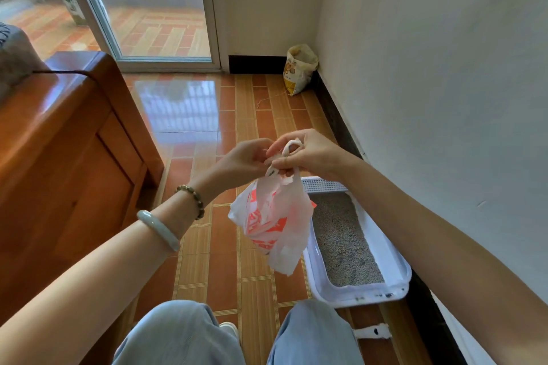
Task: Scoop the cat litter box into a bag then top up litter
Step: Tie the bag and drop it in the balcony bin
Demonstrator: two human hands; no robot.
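A white plastic bag with orange print (271,221) hangs in the air in front of me, above the floor beside the litter box. My left hand (244,157) and my right hand (308,151) both pinch its twisted handles at the top, fingers closed on them. The white litter box (388,267) lies on the floor against the right wall, filled with grey litter (341,240). A white scoop (372,331) lies on the tiles near the box's close end. An open litter sack (299,68) stands in the far corner.
A wooden sofa arm (68,139) fills the left side. Glass sliding doors (154,9) are at the back. A white wall (430,68) runs along the right. My knees in light blue trousers (189,335) are at the bottom.
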